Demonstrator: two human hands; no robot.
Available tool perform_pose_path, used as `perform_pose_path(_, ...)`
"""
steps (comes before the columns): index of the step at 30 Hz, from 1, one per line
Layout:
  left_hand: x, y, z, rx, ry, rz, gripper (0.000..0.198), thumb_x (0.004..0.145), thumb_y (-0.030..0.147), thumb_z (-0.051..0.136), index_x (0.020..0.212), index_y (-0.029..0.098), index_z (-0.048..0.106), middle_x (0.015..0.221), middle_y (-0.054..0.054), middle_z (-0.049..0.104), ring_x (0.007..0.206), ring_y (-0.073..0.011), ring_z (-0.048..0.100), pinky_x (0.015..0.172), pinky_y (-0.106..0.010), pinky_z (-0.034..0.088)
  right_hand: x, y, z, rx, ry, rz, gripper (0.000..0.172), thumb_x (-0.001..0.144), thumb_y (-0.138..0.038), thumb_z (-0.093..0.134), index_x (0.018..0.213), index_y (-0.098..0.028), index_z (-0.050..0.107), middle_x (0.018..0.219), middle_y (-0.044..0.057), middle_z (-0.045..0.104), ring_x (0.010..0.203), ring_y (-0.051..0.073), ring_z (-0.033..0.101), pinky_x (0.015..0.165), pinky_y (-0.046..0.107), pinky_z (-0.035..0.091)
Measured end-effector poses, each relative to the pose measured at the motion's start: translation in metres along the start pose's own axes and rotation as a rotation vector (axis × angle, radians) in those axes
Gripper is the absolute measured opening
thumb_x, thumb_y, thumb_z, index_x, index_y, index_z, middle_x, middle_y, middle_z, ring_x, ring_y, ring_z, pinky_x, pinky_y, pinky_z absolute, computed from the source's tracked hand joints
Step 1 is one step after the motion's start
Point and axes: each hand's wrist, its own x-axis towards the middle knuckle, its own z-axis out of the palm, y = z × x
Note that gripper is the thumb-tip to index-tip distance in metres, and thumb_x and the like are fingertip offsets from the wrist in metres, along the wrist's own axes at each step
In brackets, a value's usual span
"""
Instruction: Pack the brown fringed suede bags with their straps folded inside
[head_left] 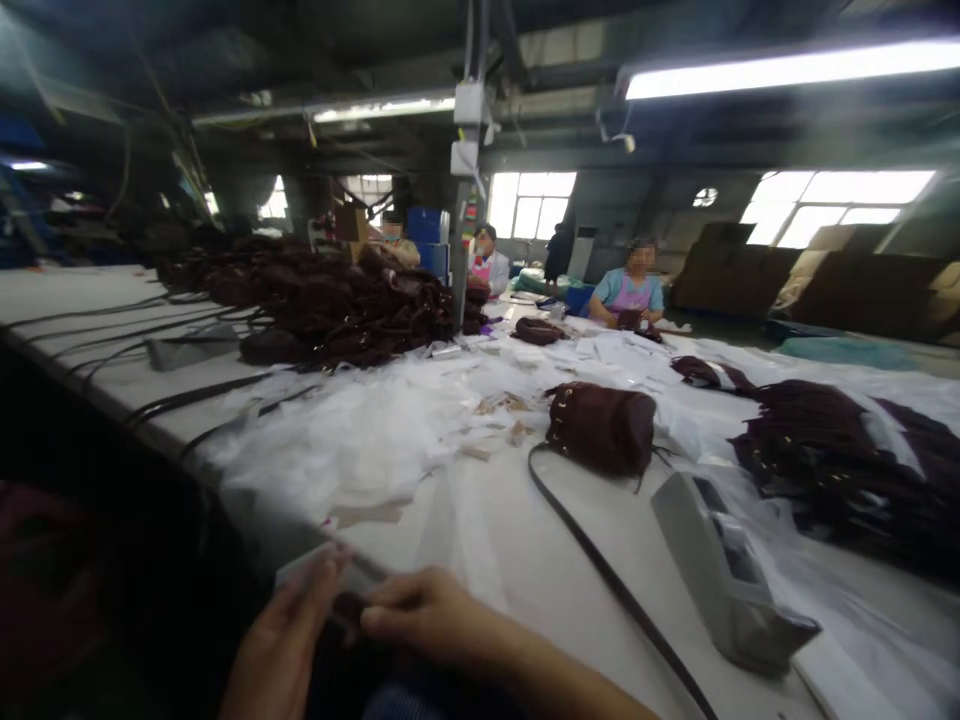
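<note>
At the table's near edge, my left hand point(289, 625) is closed on a pale, thin sheet point(296, 568) that shows behind its fingers. Close beside it, my right hand point(424, 610) pinches a dark brown strap-like piece point(349, 604) between thumb and fingers. The piece is blurred and partly hidden by both hands. Further in on the table lies a dark brown drawstring bag point(604, 425) on its side, with a long strap point(615, 580) running toward me. A grey tape dispenser point(731, 570) stands to the right of that strap.
A large heap of brown bags point(337, 300) fills the table's left side, straps hanging over the edge. Crumpled white wrapping point(360, 410) covers the middle. Stacked brown pieces point(832, 460) lie at right. A metal pole point(460, 250) rises beyond. A co-worker point(630, 285) sits across the table.
</note>
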Motion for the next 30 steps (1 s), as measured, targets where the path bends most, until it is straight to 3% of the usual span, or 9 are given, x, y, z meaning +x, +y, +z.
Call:
perform_pose_path(2, 0.000, 0.004, 0.007, -0.125, 0.060, -0.015, 0.035, 0.071, 0.027, 0.083, 0.103, 0.018, 0.072, 0.107, -0.005, 0.074, 0.103, -0.0168, 0.068, 0.080, -0.019, 0.055, 0.000, 0.001, 0.003, 0.001, -0.019, 0.062, 0.050, 0.081, -0.063, 0.064, 0.099, -0.018, 0.078, 0.065, -0.002, 0.056, 0.055, 0.009, 0.047, 0.053, 0.021, 0.039)
perform_pose_path(8, -0.005, 0.000, 0.003, -0.230, -0.034, -0.023, 0.034, 0.074, 0.026, 0.081, 0.105, 0.016, 0.072, 0.106, -0.007, 0.075, 0.088, -0.0148, 0.071, 0.074, -0.020, 0.057, 0.007, 0.009, 0.014, 0.059, 0.091, 0.085, 0.045, 0.085, -0.057, 0.062, 0.093, -0.015, 0.075, 0.056, -0.004, 0.048, 0.051, 0.008, 0.039, 0.048, 0.021, 0.030)
perform_pose_path(12, -0.009, -0.003, -0.005, -0.162, -0.144, -0.120, 0.032, 0.074, 0.029, 0.080, 0.101, 0.012, 0.074, 0.096, -0.009, 0.076, 0.082, -0.0149, 0.071, 0.074, -0.021, 0.056, 0.006, 0.011, 0.020, 0.047, 0.125, 0.074, 0.039, 0.085, -0.053, 0.063, 0.084, -0.015, 0.073, 0.055, -0.003, 0.051, 0.049, 0.009, 0.044, 0.047, 0.021, 0.034)
perform_pose_path(18, 0.000, 0.006, -0.012, -0.277, 0.049, -0.083, 0.024, 0.070, 0.020, 0.083, 0.090, 0.013, 0.073, 0.091, -0.006, 0.077, 0.082, -0.0149, 0.072, 0.078, -0.024, 0.057, -0.007, 0.015, 0.025, 0.082, 0.116, 0.122, 0.042, 0.088, -0.055, 0.057, 0.099, -0.016, 0.070, 0.072, 0.003, 0.069, 0.044, 0.010, 0.056, 0.041, 0.020, 0.042)
perform_pose_path(30, -0.009, 0.011, 0.000, -0.311, 0.166, -0.164, 0.013, 0.072, 0.014, 0.080, 0.082, 0.013, 0.071, 0.080, -0.003, 0.075, 0.071, -0.0121, 0.071, 0.070, -0.021, 0.057, -0.013, 0.016, 0.029, -0.040, 0.125, 0.062, 0.042, 0.094, -0.055, 0.049, 0.094, -0.017, 0.069, 0.067, 0.002, 0.070, 0.039, 0.009, 0.055, 0.037, 0.019, 0.040)
